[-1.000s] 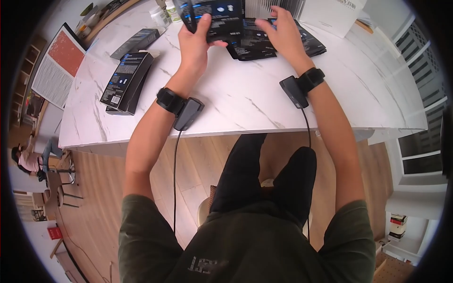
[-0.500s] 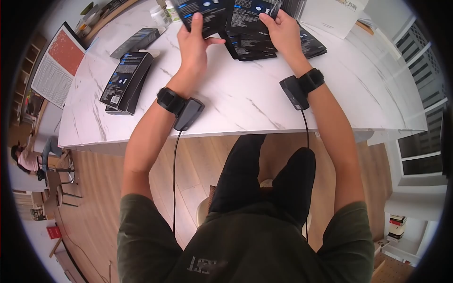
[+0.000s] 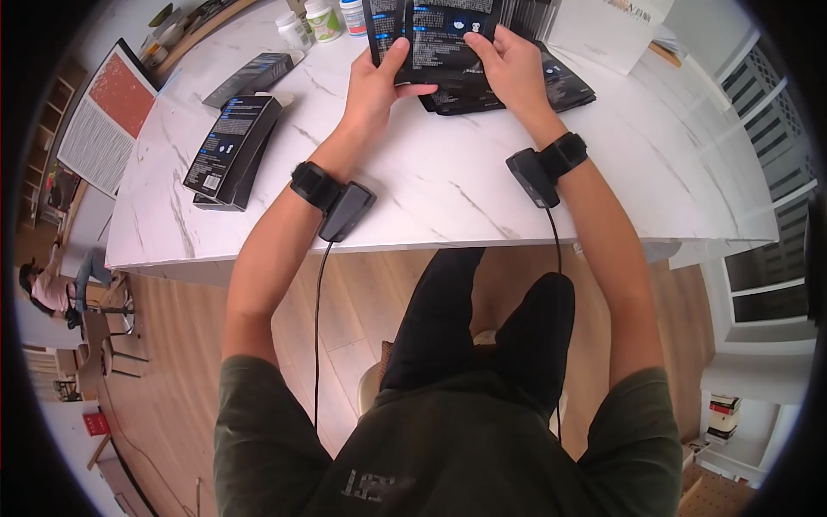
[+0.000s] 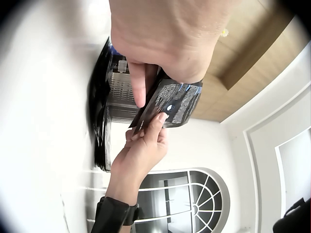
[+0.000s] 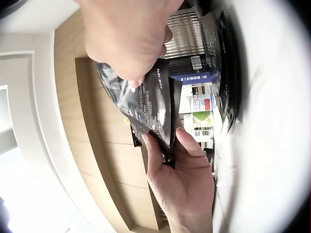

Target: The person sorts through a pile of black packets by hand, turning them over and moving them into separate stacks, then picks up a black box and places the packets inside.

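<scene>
Both hands are raised over the far part of the white marbled table (image 3: 431, 181). My left hand (image 3: 370, 96) grips black printed sachets (image 3: 385, 30), its thumb across their front. With thumb and fingers, my right hand (image 3: 519, 79) pinches the lower right side of another black sachet (image 3: 444, 47), which overlaps the left hand's sachets. From the right wrist view, the left hand (image 5: 182, 179) holds the sachets' edges between thumb and fingers. Below the hands lies a pile of similar sachets (image 3: 465, 102), with more sachets (image 3: 564, 82) fanned out on its right.
On the left are a black printed box (image 3: 231, 138) leaning on another and a further dark box (image 3: 250, 79). White bottle (image 3: 293, 33), green-labelled bottle (image 3: 323, 24) and blue-lidded bottle (image 3: 353, 17) stand behind. A white box (image 3: 603, 33) is at back right.
My right hand, empty over the pile at first, has picked up a sachet and brought it left onto those in my left hand. The left hand has shifted slightly right.
</scene>
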Available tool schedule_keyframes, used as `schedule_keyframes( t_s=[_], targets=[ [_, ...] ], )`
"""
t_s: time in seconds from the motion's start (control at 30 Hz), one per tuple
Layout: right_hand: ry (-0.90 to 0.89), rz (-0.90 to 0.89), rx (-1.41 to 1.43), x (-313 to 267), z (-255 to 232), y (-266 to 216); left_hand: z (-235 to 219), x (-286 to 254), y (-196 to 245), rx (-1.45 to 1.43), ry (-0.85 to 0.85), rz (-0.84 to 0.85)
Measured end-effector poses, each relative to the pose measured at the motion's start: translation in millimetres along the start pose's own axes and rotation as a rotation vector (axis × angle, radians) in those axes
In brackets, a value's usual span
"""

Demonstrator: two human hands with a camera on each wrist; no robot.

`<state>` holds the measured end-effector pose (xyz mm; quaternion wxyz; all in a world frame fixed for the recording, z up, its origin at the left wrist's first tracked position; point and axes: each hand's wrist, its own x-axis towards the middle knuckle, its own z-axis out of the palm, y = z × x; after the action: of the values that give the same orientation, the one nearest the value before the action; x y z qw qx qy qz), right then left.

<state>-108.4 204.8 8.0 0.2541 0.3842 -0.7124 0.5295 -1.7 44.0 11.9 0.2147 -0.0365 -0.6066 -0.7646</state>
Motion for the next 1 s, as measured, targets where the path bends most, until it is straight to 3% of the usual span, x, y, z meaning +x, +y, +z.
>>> schedule_keyframes(
  t_s=[0.23, 0.27, 0.37, 0.4, 0.53, 0.63, 0.67, 0.77, 0.8, 0.9, 1.0],
  targets=[
    [0.031, 0.118, -0.178, 4.5, -8.2, 24.8, -12.0, 3.9, 12.5, -0.126, 0.204, 0.282],
    [-0.212, 0.274, -0.304, 5.4, -18.1, 15.8, -13.5, 3.9, 15.3, -0.138, 0.224, 0.31],
    [-0.132, 0.059, -0.619, -9.8, -6.6, 35.2, -9.0, 1.0, 17.5, -0.162, 0.21, 0.297],
    [-0.089, 0.007, -0.597, -9.0, -8.1, 34.3, -8.4, 1.6, 13.7, -0.155, 0.19, 0.27],
    [-0.038, 0.141, 0.16, 7.5, -8.4, 10.5, -0.8, -1.0, 4.7, -0.112, 0.061, 0.143],
    [-0.119, 0.154, 0.189, 2.8, 0.5, -4.8, 5.3, -4.6, 0.8, 0.018, -0.057, 0.003],
    [-0.038, -0.017, 0.227, -0.6, 5.8, -10.1, 6.5, -5.9, 0.9, 0.006, -0.063, -0.011],
    [-0.053, 0.047, -0.018, -0.2, -3.3, -12.7, 9.0, -5.9, 0.9, -0.034, -0.039, -0.009],
    [0.028, -0.026, -0.007, 1.9, -2.0, -5.5, 7.6, -5.0, 1.5, -0.045, 0.0, 0.016],
    [-0.024, 0.131, -0.163, 7.3, -11.1, 10.5, 1.7, -5.0, 7.3, -0.074, 0.106, 0.145],
    [-0.297, 0.167, -0.58, -0.4, -12.6, 26.3, -5.5, -0.8, 15.9, -0.14, 0.158, 0.257]
  ],
)
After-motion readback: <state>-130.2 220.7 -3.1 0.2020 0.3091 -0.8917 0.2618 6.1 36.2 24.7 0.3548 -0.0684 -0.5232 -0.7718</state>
